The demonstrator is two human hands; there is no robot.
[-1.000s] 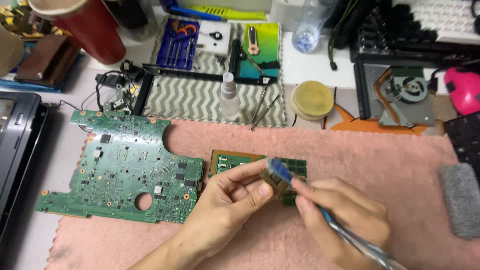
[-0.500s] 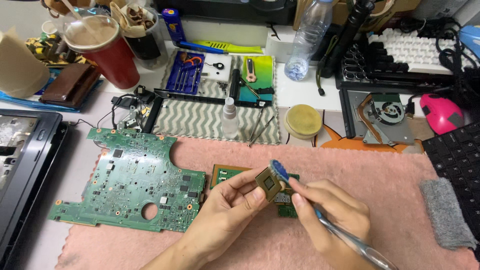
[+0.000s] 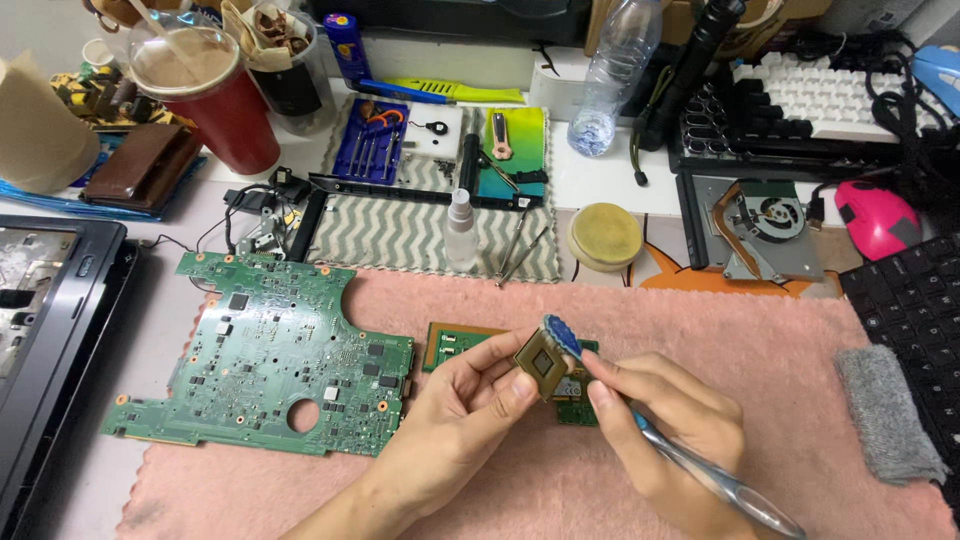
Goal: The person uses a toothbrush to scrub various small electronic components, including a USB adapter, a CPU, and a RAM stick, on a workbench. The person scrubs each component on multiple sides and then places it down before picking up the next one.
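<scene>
Left hand (image 3: 455, 415): grip pinches a small square processor chip (image 3: 541, 363) between thumb and fingertips, raised above the pink mat (image 3: 780, 340). Right hand (image 3: 675, 430): grip closed around a clear-handled brush (image 3: 690, 462), whose blue head (image 3: 560, 336) touches the chip's upper edge. A small green board (image 3: 455, 342) lies directly beneath on the mat; the large motherboard (image 3: 270, 350) lies to the left on the desk.

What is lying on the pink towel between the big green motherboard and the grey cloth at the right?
In the head view, small green memory modules lie there, then the left hand holding a square processor chip and the right hand brushing it.
</scene>
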